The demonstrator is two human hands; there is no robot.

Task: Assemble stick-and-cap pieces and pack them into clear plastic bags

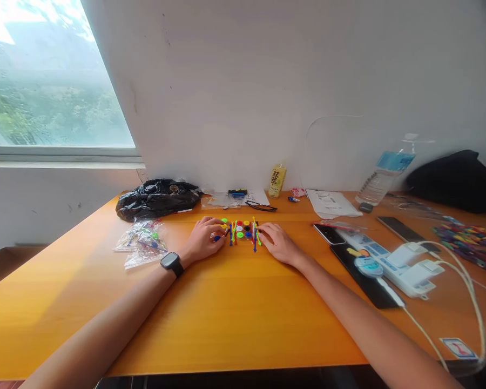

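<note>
Small colourful plastic pieces lie in a group at the middle of the table. Round discs, such as a white disc (240,228), a red disc (239,222) and a green disc (240,235), sit between two upright-looking bunches of thin arrow-ended sticks. My left hand (206,237), with a black watch (171,262) on the wrist, has its fingers curled at the left bunch (232,233); what they pinch is too small to make out. Fingertips of my right hand (278,242) are closed at the right bunch of arrow-ended sticks (255,235). Some discs are partly hidden by my left fingers.
Clear bags of parts (143,242) and a black plastic bag (156,199) lie left. Behind are a yellow drink carton (277,181), glasses (261,207) and papers (332,203). To the right are a phone (329,234), a power strip (383,254), cables and a water bottle (383,175).
</note>
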